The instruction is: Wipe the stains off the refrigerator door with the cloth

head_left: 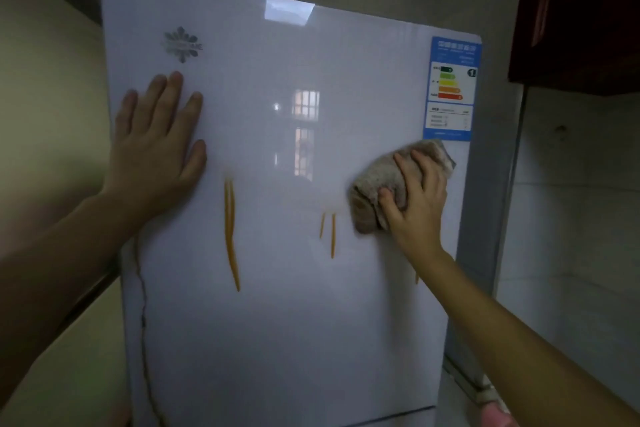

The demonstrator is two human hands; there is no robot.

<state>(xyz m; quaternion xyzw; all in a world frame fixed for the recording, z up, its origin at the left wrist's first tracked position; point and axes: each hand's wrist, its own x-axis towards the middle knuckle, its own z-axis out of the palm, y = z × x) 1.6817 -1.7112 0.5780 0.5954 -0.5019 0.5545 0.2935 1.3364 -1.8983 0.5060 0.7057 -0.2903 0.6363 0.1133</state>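
- The left hand (157, 146), fingers spread and flat, braces the upper left of the white refrigerator door (277, 322); if it slackens, a hard wipe could rock the door.
- A long orange streak (231, 236) runs down the door just right of that hand, well apart from the cloth; a sideways pass risks smearing it across the glossy panel rather than lifting it.
- Two shorter orange drips (329, 234) hang just left of the cloth.
- The right hand (417, 198) presses a bunched beige cloth (377, 184), thumb and fingers clamping its folds, just below the energy label (450, 88), whose lower edge an upward stroke could catch.
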